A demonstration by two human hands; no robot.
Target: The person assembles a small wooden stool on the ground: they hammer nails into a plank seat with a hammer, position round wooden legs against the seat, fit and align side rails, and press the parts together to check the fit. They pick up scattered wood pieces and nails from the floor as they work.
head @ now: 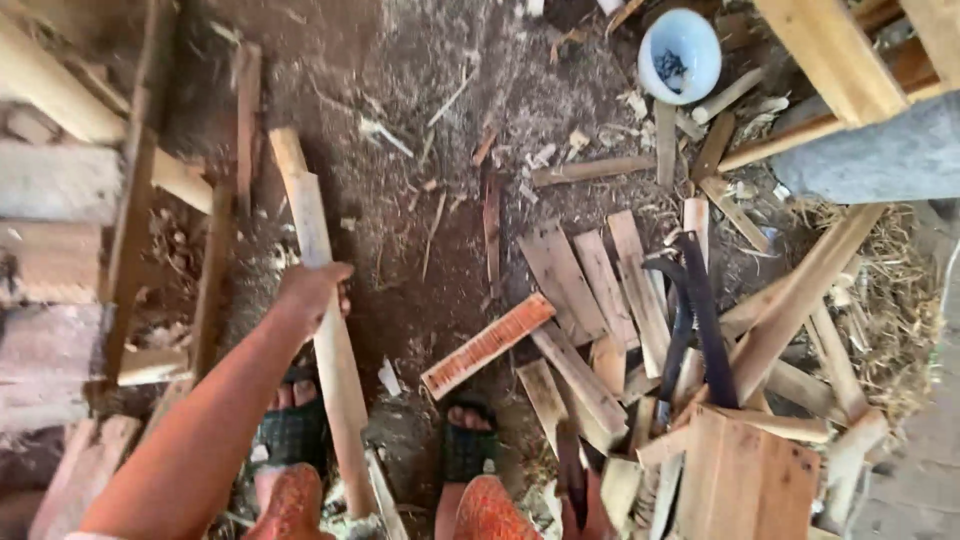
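On dirt floor — left hand (312, 290) around pole (325, 330)

Left hand (310, 290) grips a long pale wooden pole (325, 330). Scrap boards (600, 300) lie at three o'clock; white bowl (680, 55) at one.

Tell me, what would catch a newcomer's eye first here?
Probably the left hand, its grip closed around a long pale wooden pole slanting over the dirt floor between the sandalled feet. To the right lies a heap of wood offcuts with a dark curved blade on top, and a white bowl sits at the upper edge.
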